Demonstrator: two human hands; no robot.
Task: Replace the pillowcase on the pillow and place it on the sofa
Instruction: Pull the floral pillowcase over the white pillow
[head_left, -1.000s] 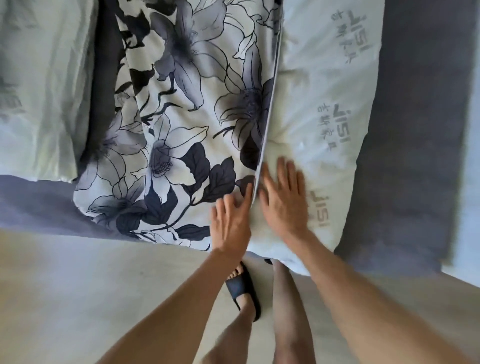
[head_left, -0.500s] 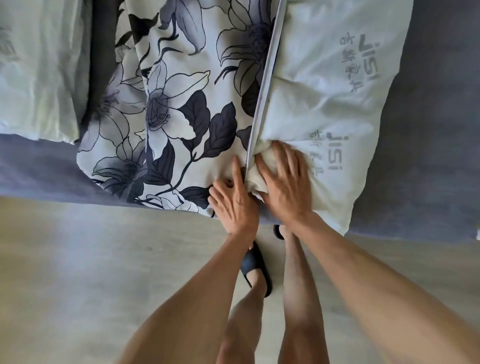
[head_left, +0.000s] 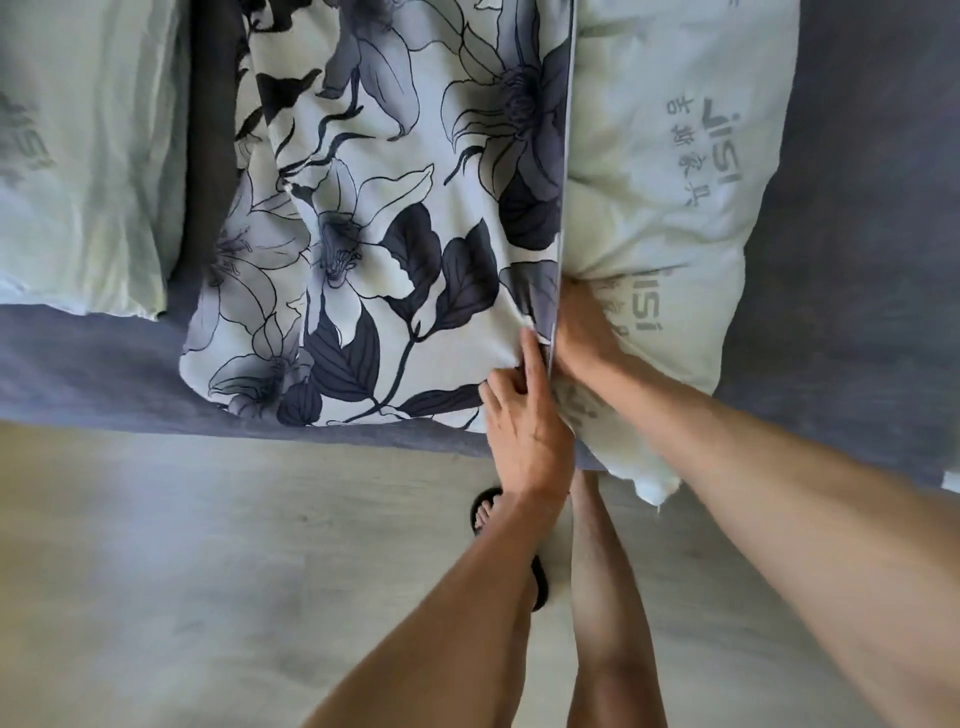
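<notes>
A floral black-and-white pillowcase lies on the blue-grey sofa. Its open hem runs up the middle of the frame. Beside it on the right is a pale green pillow with grey printed lettering, its left edge tucked under that hem. My left hand pinches the lower end of the hem, index finger stretched along it. My right hand grips the pillow's bunched near corner right at the opening. Its fingertips are hidden behind the hem.
A second pale green pillow lies at the left of the sofa, with a dark cloth strip between it and the pillowcase. Below the sofa's front edge is light wood floor. My feet in black slippers stand close to the sofa.
My right hand went from lying flat on the pillow to bunching its corner and pushing it under the hem. My left hand curled from flat onto the hem.
</notes>
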